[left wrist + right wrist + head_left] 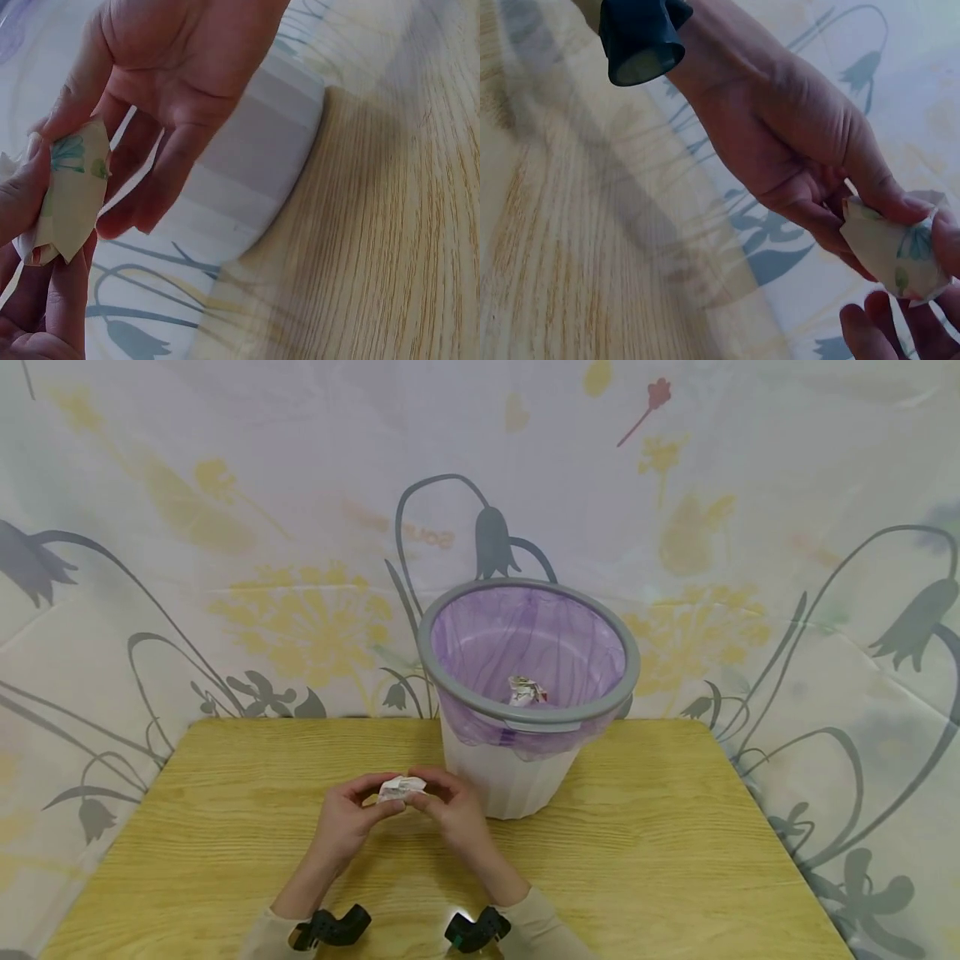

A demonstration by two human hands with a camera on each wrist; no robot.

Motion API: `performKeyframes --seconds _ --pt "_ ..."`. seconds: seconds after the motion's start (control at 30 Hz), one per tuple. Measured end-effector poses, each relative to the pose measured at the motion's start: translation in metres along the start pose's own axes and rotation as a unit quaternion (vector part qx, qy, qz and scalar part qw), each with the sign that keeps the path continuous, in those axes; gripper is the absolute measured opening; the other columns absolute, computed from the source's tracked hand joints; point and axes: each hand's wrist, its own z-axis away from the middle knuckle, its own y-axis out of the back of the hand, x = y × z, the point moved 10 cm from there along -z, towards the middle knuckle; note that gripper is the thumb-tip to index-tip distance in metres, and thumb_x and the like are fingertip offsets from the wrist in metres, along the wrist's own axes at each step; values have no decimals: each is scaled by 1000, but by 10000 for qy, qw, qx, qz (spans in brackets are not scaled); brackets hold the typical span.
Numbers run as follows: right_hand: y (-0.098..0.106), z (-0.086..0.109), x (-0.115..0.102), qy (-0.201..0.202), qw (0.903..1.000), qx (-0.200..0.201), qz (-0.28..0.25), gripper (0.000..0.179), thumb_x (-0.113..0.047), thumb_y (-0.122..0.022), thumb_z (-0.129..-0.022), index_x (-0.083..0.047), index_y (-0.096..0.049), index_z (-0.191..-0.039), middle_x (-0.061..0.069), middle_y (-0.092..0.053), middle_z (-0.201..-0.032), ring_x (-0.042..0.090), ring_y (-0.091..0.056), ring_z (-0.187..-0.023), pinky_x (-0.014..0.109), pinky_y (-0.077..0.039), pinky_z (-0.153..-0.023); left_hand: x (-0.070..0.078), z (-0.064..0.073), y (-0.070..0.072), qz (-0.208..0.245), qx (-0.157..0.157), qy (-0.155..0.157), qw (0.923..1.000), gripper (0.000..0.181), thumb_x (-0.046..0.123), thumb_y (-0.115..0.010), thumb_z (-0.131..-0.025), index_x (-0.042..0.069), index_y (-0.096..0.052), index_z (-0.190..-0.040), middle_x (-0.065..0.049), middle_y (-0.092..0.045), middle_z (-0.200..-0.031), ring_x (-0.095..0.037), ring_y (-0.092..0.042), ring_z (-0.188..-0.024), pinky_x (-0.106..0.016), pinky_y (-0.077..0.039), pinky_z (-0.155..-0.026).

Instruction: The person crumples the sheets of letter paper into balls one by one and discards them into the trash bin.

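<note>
A small crumpled piece of white paper (pixel 402 788) sits between both hands, above the table at the front left of the bin. My left hand (pixel 345 820) pinches one end between thumb and fingers. Opposite it, my right hand (pixel 459 814) pinches the other end, with the two thumbs close together on the near side. The left wrist view shows teal and green printing on the folded paper (pixel 75 180). In the right wrist view the paper (pixel 900 251) has angular creases and pointed corners.
A white trash bin (pixel 498 777) with a grey rim (pixel 633 664) stands just right of the hands. Its purple liner (pixel 480 635) holds another crumpled paper (pixel 527 691). The wood-grain table (pixel 660 852) ends at a flower-printed cloth (pixel 300 527) behind.
</note>
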Motion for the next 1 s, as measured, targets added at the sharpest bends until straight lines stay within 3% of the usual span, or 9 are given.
performKeyframes --seconds 0.13,0.23,0.53,0.8,1.0 --pt "-1 0 7 -333 9989 -165 -284 34 1 -69 -92 9 -64 -124 13 -65 -114 12 -62 -95 26 -54 -84 5 0 0 -160 11 -168 9997 32 -5 -79 -81 -11 -70 -111 -4 -71 -106 -15 -63 -97 -28 -58 -75" --pt "1 0 7 -300 9990 -186 -266 34 0 -69 -92 9 -64 -124 8 -65 -112 12 -61 -95 24 -53 -82 8 0 -1 -270 24 -265 9993 31 -3 -80 -81 -9 -71 -110 -4 -71 -105 -15 -63 -96 -28 -59 -75" --pt "7 3 1 -49 9995 -297 -116 34 -1 -69 -92 8 -64 -124 20 -64 -118 31 -59 -107 26 -53 -85 5 0 -3 -197 -45 -378 9991 31 -5 -79 -80 -10 -71 -110 0 -72 -103 -14 -64 -95 -29 -59 -75" --pt "21 8 -8 496 9977 -221 397 25 0 -65 -94 10 -67 -117 25 -68 -112 21 -66 -103 27 -54 -85 2 0 2 -267 89 -333 9990 29 -5 -79 -81 -10 -71 -108 -3 -70 -104 -14 -64 -93 -27 -58 -74" --pt "29 14 -13 296 9974 -368 542 21 -7 -62 -98 11 -69 -107 27 -68 -105 23 -67 -96 39 -56 -86 2 2 5 -268 226 -188 9992 30 -7 -77 -81 -10 -70 -110 -11 -68 -106 -14 -63 -93 -26 -58 -74"
